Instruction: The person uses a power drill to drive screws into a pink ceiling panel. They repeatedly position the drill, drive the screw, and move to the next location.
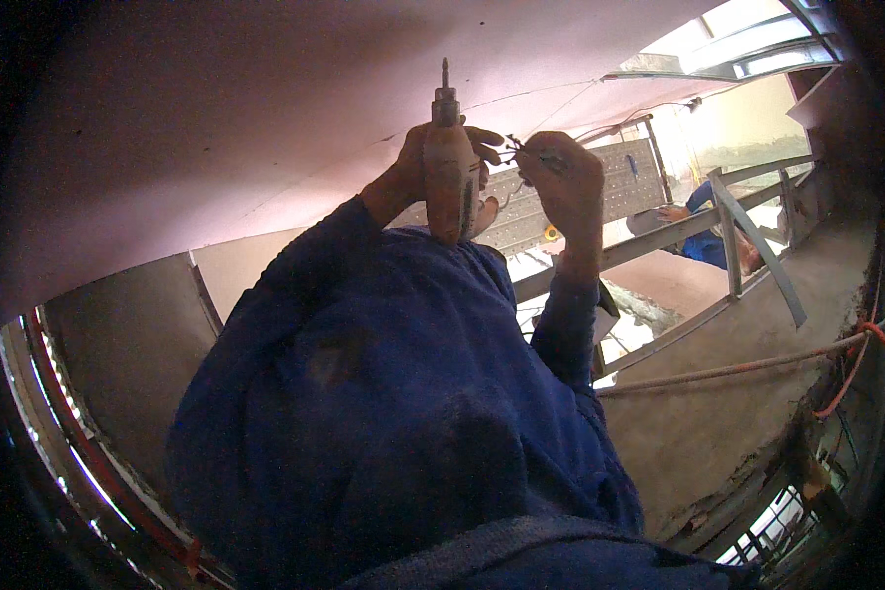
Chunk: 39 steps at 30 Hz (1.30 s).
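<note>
My left hand (401, 177) is wrapped around a drill driver (450, 182) held upright in front of my chest, its bit pointing up at the overhead panel. Some fingers of that hand reach past the tool toward my right hand (567, 187). Between the fingertips of my right hand sit several thin dark screws (517, 149), spiking out toward the drill driver. The left fingertips are close to the screws; I cannot tell if they touch. The drill driver's lower part is partly hidden against my blue clothing.
A pale panel (265, 108) with small dark dots spreads overhead. Behind my hands lies a perforated metal plank (610, 182). At the right are a metal rail frame (733, 241), a rope (728, 374) and another person (703, 241) in blue.
</note>
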{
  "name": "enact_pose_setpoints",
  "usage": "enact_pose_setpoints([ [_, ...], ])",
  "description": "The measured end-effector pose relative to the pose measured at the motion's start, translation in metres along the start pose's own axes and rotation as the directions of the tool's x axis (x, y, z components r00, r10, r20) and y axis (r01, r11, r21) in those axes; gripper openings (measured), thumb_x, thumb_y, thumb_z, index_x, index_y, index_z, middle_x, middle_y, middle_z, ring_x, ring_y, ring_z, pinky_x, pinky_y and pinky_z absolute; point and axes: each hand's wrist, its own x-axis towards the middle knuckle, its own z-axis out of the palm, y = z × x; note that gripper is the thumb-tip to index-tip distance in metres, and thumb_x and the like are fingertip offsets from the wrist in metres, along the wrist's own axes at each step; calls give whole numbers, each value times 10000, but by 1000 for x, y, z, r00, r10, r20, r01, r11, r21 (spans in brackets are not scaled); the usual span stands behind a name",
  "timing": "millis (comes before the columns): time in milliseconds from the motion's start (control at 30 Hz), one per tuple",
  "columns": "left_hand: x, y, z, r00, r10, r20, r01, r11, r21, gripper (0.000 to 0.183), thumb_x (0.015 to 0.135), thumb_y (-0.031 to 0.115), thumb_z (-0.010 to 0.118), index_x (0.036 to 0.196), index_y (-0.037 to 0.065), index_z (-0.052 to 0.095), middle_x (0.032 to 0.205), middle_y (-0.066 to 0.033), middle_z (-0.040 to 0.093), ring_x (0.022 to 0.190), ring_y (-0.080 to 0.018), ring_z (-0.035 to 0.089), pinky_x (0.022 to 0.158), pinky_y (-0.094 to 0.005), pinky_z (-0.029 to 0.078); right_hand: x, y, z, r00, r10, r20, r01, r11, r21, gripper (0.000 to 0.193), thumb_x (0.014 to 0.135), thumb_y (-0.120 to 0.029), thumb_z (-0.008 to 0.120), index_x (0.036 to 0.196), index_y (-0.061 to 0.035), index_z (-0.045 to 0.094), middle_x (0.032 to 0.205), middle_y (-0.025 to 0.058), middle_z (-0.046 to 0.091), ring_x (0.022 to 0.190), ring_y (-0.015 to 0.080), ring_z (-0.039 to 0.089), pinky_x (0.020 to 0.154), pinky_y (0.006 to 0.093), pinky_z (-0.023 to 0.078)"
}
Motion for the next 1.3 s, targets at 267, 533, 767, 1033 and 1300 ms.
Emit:
enact_pose_setpoints([
  [267, -20, -2, -8, 988, 46, 145, -2, 958, -288, 682, 1062, 471, 390, 1419, -97, 514, 1242, -281, 659, 979, -366, 676, 893, -483, 554, 32, -10, 40, 978, -49, 201, 90, 975, -202, 217, 881, -134, 800, 1002, 32, 728, 887, 173, 775, 830, 201, 762, 718, 347, 595],
  [533, -38, 1, -16, 962, 274, -5, -36, 145, 989, 429, 971, 375, 615, 1246, 52, 674, 1086, -115, 744, 974, -245, 718, 833, -389, 573, 66, -18, 57, 885, -46, 464, 259, 877, -405, 215, 881, -192, 761, 885, 19, 720, 862, 221, 753, 787, 347, 759, 725, 427, 590],
  [767, -63, 17, 2, 942, 335, 32, 128, -445, 886, 263, 812, 294, 805, 1025, 151, 747, 1078, -38, 766, 955, -229, 740, 808, -368, 591, 78, -43, 98, 774, -95, 626, 462, 760, -457, 108, 897, -101, 703, 930, 0, 683, 897, 240, 738, 876, 416, 740, 728, 479, 575],
  [1033, -95, 13, -12, 887, 457, -68, -284, 655, 700, 301, 1011, 240, 597, 1189, 5, 662, 1036, -162, 731, 897, -312, 721, 826, -461, 590, 83, -51, 133, 692, -190, 697, 531, 788, -312, 139, 891, -114, 691, 979, -6, 699, 924, 216, 742, 866, 414, 729, 764, 472, 578],
  [1300, -137, 21, -10, 853, 511, -106, 328, -367, 871, 419, 1021, 379, 529, 1213, 28, 653, 1059, -182, 724, 912, -313, 719, 846, -468, 585, 62, -46, 172, 631, -387, 672, 704, 649, -288, 180, 861, -161, 714, 1006, -55, 728, 916, 182, 684, 936, 396, 674, 809, 460, 567],
])
